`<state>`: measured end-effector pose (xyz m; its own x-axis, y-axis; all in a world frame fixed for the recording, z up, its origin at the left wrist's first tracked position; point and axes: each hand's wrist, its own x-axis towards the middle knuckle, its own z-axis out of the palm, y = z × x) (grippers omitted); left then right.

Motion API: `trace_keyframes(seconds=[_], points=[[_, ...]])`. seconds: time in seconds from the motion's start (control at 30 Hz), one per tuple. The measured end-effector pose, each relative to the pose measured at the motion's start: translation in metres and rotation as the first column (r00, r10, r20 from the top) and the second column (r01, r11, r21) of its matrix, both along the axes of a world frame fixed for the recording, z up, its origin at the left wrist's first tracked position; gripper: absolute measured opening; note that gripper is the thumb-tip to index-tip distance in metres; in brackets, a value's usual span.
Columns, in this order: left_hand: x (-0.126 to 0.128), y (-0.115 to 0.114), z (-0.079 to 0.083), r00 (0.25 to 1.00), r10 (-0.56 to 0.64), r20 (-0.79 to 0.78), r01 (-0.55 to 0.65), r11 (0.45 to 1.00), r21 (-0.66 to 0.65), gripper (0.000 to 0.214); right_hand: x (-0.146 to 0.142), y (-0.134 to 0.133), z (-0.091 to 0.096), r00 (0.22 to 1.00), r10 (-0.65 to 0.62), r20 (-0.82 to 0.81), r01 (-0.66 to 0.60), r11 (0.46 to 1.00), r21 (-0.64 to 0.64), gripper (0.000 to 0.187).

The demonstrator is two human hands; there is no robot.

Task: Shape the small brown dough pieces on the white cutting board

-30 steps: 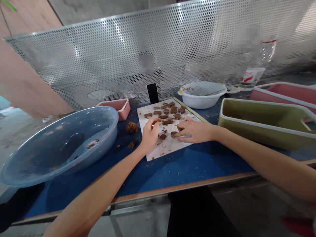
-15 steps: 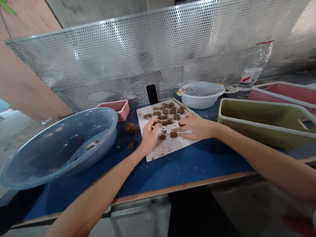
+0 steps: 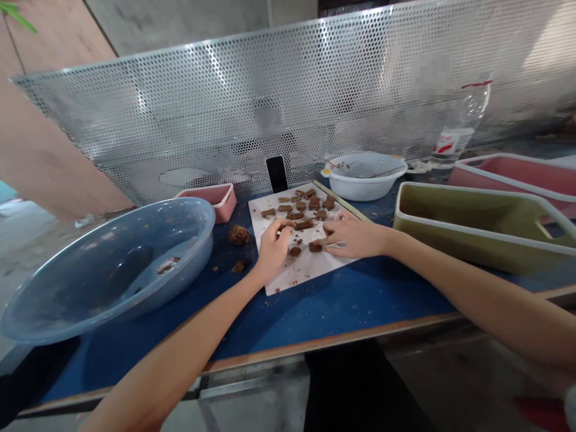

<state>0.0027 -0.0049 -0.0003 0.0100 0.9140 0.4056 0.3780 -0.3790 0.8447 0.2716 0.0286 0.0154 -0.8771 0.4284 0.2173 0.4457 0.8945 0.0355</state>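
Note:
A white board [image 3: 288, 277] lies on the blue tabletop, with several brown, clay-like pieces [image 3: 314, 204] in rough rows on its far half. My left hand [image 3: 273, 246] rests at the board's left side, fingers curled, thumb and forefinger close together at the left end of a longer brown piece [image 3: 303, 225]. What lies between those fingertips is hidden. From the right, my right hand [image 3: 353, 236] reaches over the board with fingers stretched and apart. Its fingertips touch the right side of a small brown block [image 3: 314, 247]. A rounder brown lump [image 3: 295, 252] sits between the hands among crumbs.
A large blue basin [image 3: 198, 258] stands left, near a small pink container [image 3: 227, 207] and a brown ball [image 3: 239, 234]. Behind the board are a phone [image 3: 276, 174] and a white basin [image 3: 364, 189]. An olive bin [image 3: 450, 240], pink bin [image 3: 486, 165] and plastic bottle [image 3: 456, 135] stand right.
My right hand's fingertips have shifted slightly left and now cover part of the small block's edge. My left hand stays nearly in place. The view has tilted a little.

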Motion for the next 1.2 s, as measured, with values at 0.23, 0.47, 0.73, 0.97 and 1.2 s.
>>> trace_keyframes(seconds=[0.23, 0.47, 0.73, 0.97, 1.2], points=[[0.001, -0.001, 0.001, 1.000, -0.001, 0.001, 0.001, 1.000, -0.025, 0.020, -0.004, -0.005, -0.001, 0.999, -0.008, 0.047, 0.009, 1.000, -0.018, 0.044], [0.001, -0.001, 0.001, 1.000, 0.008, -0.017, -0.008, 0.999, -0.032, 0.021, -0.006, -0.008, 0.002, 1.000, -0.016, 0.024, 0.017, 1.000, -0.021, 0.049], [0.001, 0.000, 0.000, 0.999, 0.017, -0.027, -0.017, 1.000, -0.005, 0.020, -0.006, -0.009, 0.004, 1.000, 0.011, 0.018, -0.010, 0.999, -0.042, 0.053], [0.001, -0.001, 0.002, 1.000, 0.013, -0.017, -0.013, 1.000, -0.027, 0.021, -0.008, -0.012, 0.008, 0.996, 0.041, 0.078, -0.031, 0.991, -0.128, 0.052], [0.000, -0.001, 0.000, 1.000, 0.008, -0.016, -0.009, 1.000, -0.016, 0.021, -0.006, -0.012, 0.008, 0.997, 0.053, 0.064, -0.048, 0.996, -0.069, 0.048]])
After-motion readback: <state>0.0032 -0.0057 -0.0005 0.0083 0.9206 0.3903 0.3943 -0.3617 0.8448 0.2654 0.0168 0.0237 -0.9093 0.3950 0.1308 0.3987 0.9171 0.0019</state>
